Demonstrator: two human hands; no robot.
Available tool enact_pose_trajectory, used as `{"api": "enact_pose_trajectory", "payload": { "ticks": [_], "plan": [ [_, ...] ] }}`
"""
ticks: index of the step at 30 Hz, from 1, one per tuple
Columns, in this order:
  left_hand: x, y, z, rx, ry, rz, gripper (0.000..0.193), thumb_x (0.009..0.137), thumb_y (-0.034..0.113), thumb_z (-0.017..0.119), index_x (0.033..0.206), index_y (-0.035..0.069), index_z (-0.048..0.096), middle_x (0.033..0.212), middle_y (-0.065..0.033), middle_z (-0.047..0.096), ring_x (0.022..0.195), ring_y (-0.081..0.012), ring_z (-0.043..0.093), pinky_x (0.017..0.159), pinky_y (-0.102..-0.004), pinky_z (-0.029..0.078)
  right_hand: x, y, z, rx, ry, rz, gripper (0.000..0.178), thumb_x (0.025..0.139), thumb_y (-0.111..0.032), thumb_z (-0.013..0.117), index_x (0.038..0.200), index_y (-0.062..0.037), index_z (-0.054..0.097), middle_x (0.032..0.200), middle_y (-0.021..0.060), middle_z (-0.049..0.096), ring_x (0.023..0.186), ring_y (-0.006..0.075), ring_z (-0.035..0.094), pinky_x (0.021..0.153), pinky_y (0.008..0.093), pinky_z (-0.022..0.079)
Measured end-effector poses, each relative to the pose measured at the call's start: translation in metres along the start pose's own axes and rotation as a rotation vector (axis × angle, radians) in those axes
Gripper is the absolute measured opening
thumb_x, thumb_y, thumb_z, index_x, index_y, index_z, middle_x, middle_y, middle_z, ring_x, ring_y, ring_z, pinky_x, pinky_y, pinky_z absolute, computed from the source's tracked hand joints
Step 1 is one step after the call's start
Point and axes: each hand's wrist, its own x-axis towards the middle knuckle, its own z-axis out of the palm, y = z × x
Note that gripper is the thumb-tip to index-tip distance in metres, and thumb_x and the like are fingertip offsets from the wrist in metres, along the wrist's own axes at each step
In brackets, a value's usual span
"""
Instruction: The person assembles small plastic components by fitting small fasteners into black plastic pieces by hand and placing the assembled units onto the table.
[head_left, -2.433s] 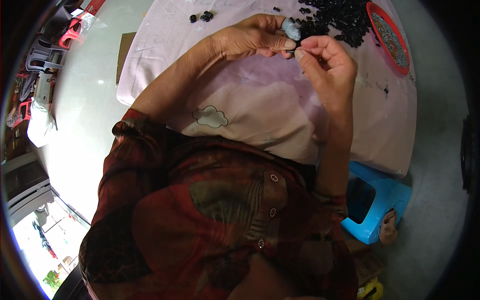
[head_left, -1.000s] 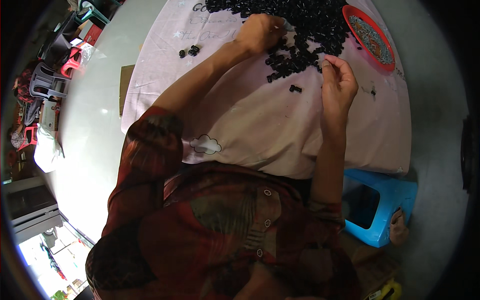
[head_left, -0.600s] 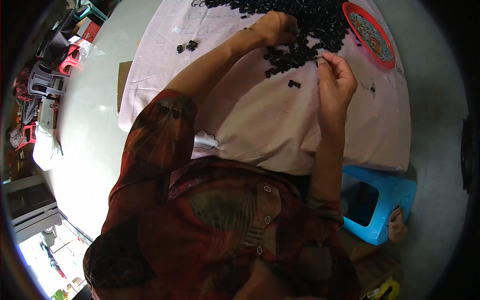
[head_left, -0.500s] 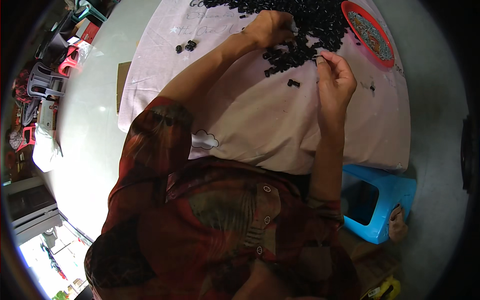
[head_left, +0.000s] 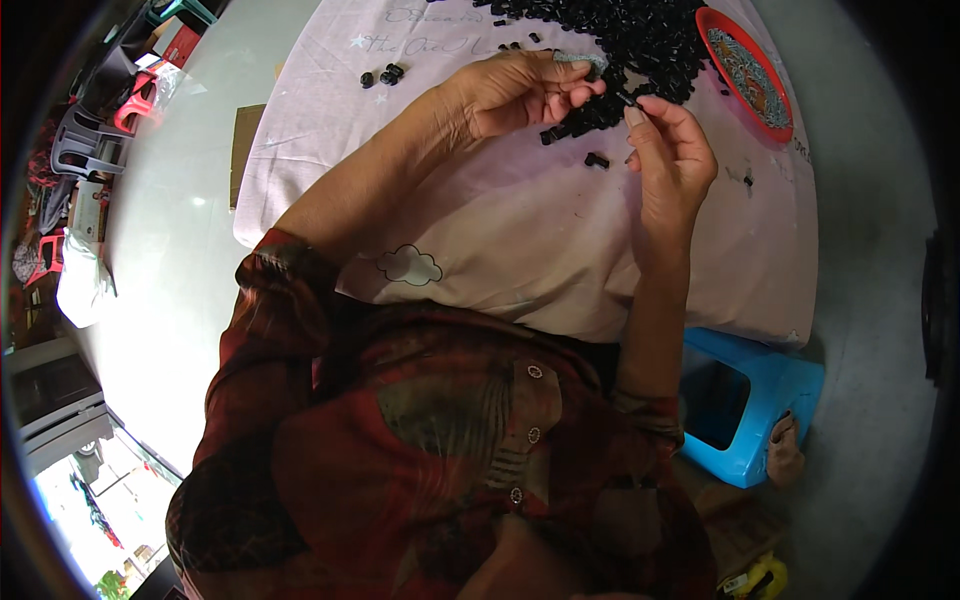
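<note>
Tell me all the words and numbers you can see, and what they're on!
I won't copy wording, but here's where it stands:
Pink tablecloth, upper left: two lines of curly grey lettering, partly readable.
Its right edge: small dark lettering, too small to read surely.
Yellow thing, bottom right: a pale label, too small and blurred to read.
I can make out no numbers.

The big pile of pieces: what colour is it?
The pile is black, shown in the head view.
</note>
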Motion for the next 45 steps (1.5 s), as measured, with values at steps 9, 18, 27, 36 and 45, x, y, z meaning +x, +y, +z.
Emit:
{"api": "enact_pose_trajectory", "payload": {
  "ticks": [9,18,27,36,45],
  "plan": [
    [-0.012,-0.028,0.004,-0.366,-0.004,-0.03,0.017,0.097,0.015,0.065,0.104,-0.001,0.064,0.098,-0.0074,0.071,0.075,-0.0106,0.065,0.063,-0.0206,0.053,-0.008,0.004,0.016,-0.021,-0.099,-0.109,0.017,0.088,0.0,0.073,0.105,0.002,0.069,0.091,0.0004,0.067,0.078,0.0035,0.057,0.068,0.0177,0.046],
    [-0.021,-0.03,0.018,-0.344,0.144,-0.007,0.015,0.096,0.016,0.067,0.106,0.005,0.067,0.107,-0.008,0.072,0.082,-0.0135,0.066,0.07,-0.0242,0.056,-0.006,0.016,0.014,-0.154,-0.108,-0.195,0.016,0.089,0.002,0.071,0.105,0.0044,0.069,0.096,0.0066,0.072,0.081,0.0066,0.064,0.073,0.0189,0.052],
    [-0.022,-0.04,0.026,-0.417,0.121,-0.016,0.014,0.094,0.02,0.069,0.1,0.008,0.069,0.099,-0.004,0.072,0.085,-0.0137,0.064,0.076,-0.0271,0.055,-0.009,0.006,0.02,-0.13,-0.08,-0.208,0.015,0.088,0.0,0.074,0.103,0.0037,0.072,0.096,0.006,0.073,0.08,0.0059,0.063,0.073,0.0188,0.052],
    [-0.024,-0.049,0.021,-0.47,-0.03,-0.022,0.012,0.092,0.02,0.073,0.093,0.009,0.067,0.084,0.0,0.066,0.076,-0.0104,0.061,0.065,-0.0234,0.047,-0.012,0.002,0.023,-0.124,-0.051,-0.195,0.017,0.088,-0.003,0.076,0.104,0.0023,0.073,0.085,0.0021,0.071,0.075,0.0044,0.062,0.069,0.0179,0.05],
    [-0.03,-0.048,0.026,-0.333,0.069,0.068,0.013,0.094,0.02,0.071,0.093,0.007,0.068,0.082,0.0003,0.067,0.073,-0.0083,0.06,0.065,-0.0209,0.049,-0.011,0.004,0.021,-0.223,-0.067,-0.271,0.02,0.087,-0.004,0.076,0.107,0.001,0.073,0.088,0.0012,0.07,0.077,0.0042,0.061,0.068,0.0177,0.049]
  ]
}}
